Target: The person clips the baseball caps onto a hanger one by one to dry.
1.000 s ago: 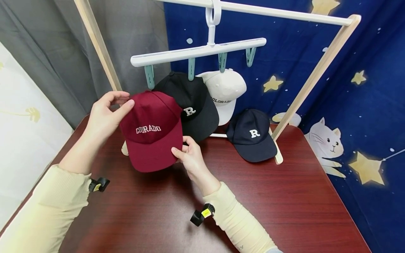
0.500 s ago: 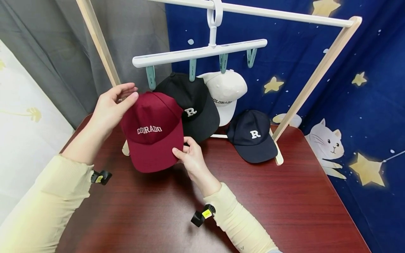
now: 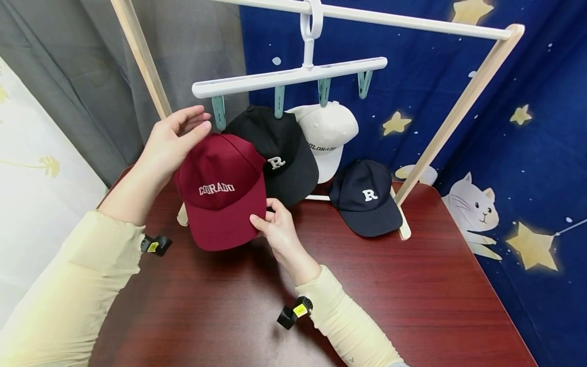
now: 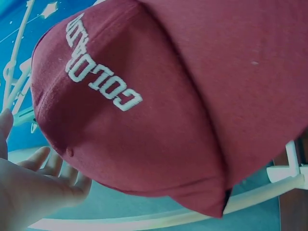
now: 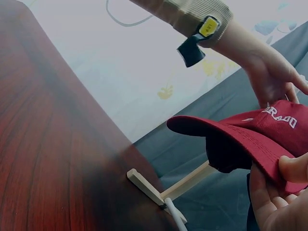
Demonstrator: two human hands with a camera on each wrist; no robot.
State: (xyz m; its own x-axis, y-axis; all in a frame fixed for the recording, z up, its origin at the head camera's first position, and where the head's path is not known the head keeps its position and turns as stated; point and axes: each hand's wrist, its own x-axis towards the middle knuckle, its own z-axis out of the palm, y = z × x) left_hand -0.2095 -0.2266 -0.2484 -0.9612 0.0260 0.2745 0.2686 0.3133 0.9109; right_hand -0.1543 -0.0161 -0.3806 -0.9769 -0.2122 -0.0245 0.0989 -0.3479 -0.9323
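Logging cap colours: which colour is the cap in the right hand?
Dark red cap, clearest in the head view.

Through my cameras I get a curtained corner of a room; whether home or studio, I can't tell. I go by the navy curtain (image 3: 412,66) printed with stars and a cat (image 3: 472,204), the grey curtain (image 3: 202,41), the wooden table (image 3: 412,290) and the small rack (image 3: 458,114) standing on it.
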